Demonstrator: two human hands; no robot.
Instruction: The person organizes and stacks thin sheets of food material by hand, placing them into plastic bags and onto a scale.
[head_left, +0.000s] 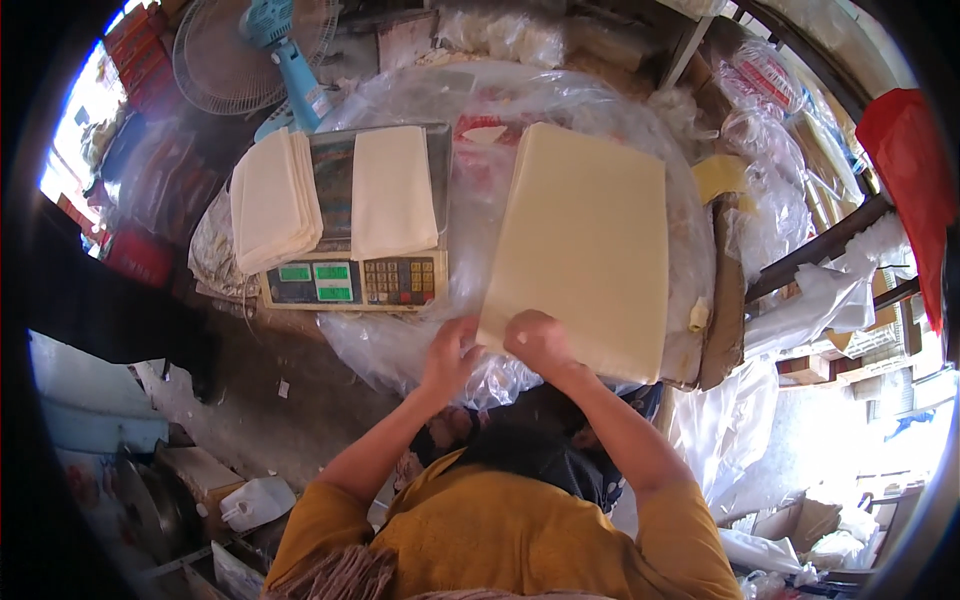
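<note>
A stack of large cream sheets (585, 247), paper or thin wrappers, lies on the plastic-covered table before me. My right hand (541, 343) rests with curled fingers on its near left corner. Just left of that corner is my left hand (451, 360), fingers bent close to the stack's edge; whether they pinch a sheet is not clear. To the left stands a digital weighing scale (352, 291) with lit green displays. On its plate lies a folded cream bundle (394, 191), and another, thicker layered bundle (274, 202) overlaps the plate's left side.
Behind the scale stands a blue electric fan (296, 82). Clear plastic sheeting (405, 341) covers the table and hangs over its near edge. A cardboard piece (724, 300) lines the right edge. Plastic bags (772, 165) crowd the right side, and a white jug (259, 502) sits low at left.
</note>
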